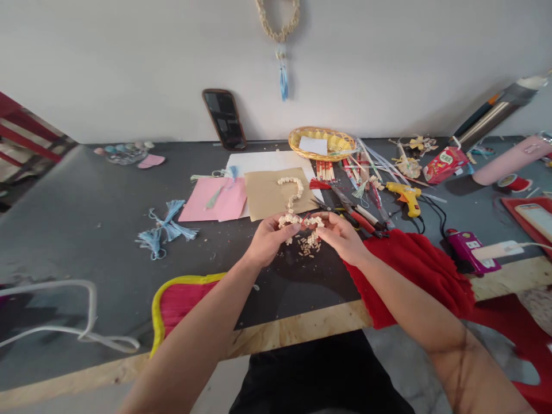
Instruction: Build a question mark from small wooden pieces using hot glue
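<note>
A strand of cream-coloured beads [297,195] runs from the brown paper [265,195] down to my fingers. My left hand [271,238] pinches the strand on one side. On the other side, my right hand [342,236] grips it too, with thumb and fingers closed. Between the hands a bit of red thread [306,219] shows on the beads. Just below lies a small heap of short pale wooden pieces [309,247] on the dark table. Part of the strand is hidden behind my fingers.
Pliers [357,217], a yellow glue gun [405,196] and red cloth [414,270] lie to the right. A wicker basket [297,148] and a phone [224,118] stand at the wall. Blue tassels [172,221] and pink paper [200,201] are left. A similar strand [280,34] hangs above.
</note>
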Action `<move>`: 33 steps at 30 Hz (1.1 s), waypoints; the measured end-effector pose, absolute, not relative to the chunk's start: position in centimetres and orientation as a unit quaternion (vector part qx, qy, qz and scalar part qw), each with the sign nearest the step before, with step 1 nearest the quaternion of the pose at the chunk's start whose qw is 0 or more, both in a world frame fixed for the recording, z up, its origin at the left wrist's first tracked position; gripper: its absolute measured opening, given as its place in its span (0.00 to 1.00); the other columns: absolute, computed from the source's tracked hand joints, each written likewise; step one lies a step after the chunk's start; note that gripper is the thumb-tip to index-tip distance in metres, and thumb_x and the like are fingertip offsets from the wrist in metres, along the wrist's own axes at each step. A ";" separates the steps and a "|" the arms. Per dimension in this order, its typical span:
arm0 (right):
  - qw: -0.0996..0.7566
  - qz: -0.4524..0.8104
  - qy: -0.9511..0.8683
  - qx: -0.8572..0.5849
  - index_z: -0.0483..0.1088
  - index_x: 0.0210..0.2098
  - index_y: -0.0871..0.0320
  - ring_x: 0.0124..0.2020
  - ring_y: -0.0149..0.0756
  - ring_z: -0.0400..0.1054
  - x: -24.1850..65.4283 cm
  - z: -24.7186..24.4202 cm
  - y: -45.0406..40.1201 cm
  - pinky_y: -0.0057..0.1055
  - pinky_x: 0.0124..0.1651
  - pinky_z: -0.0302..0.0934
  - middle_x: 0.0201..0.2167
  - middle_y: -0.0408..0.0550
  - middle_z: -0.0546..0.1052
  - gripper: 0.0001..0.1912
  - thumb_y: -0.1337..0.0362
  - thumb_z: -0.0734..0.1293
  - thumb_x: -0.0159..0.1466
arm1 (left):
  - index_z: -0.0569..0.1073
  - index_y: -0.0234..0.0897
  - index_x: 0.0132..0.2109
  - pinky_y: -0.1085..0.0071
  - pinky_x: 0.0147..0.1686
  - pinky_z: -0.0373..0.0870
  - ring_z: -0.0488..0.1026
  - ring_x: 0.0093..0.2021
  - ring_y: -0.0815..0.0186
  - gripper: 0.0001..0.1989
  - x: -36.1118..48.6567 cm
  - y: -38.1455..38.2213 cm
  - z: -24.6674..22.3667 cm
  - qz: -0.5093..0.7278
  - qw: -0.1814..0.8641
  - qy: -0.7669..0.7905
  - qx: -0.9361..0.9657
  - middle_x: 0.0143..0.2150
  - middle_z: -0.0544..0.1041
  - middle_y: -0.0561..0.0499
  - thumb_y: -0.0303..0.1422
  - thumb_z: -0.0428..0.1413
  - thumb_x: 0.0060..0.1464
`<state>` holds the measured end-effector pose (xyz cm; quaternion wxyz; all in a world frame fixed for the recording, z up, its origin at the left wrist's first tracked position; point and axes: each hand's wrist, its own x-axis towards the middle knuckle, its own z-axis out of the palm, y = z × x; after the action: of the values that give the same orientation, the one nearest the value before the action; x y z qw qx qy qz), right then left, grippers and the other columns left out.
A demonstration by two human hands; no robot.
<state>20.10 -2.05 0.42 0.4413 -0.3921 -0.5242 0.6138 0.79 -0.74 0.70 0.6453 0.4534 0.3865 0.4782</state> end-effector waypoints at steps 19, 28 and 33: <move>0.430 0.615 -0.521 -0.407 0.71 0.36 0.56 0.29 0.30 0.66 19.9 0.9 -2.1 0.30 0.34 0.66 0.32 0.45 0.76 0.19 0.47 0.70 0.57 | 0.79 0.34 0.35 0.73 0.35 0.65 0.71 0.31 0.69 0.13 0.8 -0.9 0.3 0.461 0.656 0.382 0.460 0.31 0.78 0.52 0.38 0.68 0.46; 0.436 0.642 -0.486 -0.403 0.71 0.34 0.57 0.26 0.28 0.67 19.9 0.5 -1.9 0.28 0.32 0.65 0.31 0.43 0.76 0.19 0.47 0.72 0.57 | 0.80 0.35 0.39 0.71 0.38 0.67 0.74 0.35 0.66 0.13 0.5 -0.8 -0.1 0.456 0.646 0.373 0.486 0.35 0.81 0.49 0.38 0.67 0.48; 0.440 0.648 -0.475 -0.401 0.71 0.34 0.57 0.26 0.27 0.67 19.9 0.6 -1.9 0.28 0.32 0.65 0.31 0.43 0.76 0.19 0.48 0.72 0.57 | 0.80 0.34 0.38 0.71 0.35 0.66 0.73 0.34 0.65 0.13 0.4 -0.6 -0.3 0.459 0.633 0.376 0.497 0.37 0.81 0.46 0.38 0.66 0.49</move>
<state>19.87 -1.92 0.56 0.4400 -0.4010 -0.4747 0.6483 0.38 -0.63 -0.29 0.6328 0.4975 0.3764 0.4587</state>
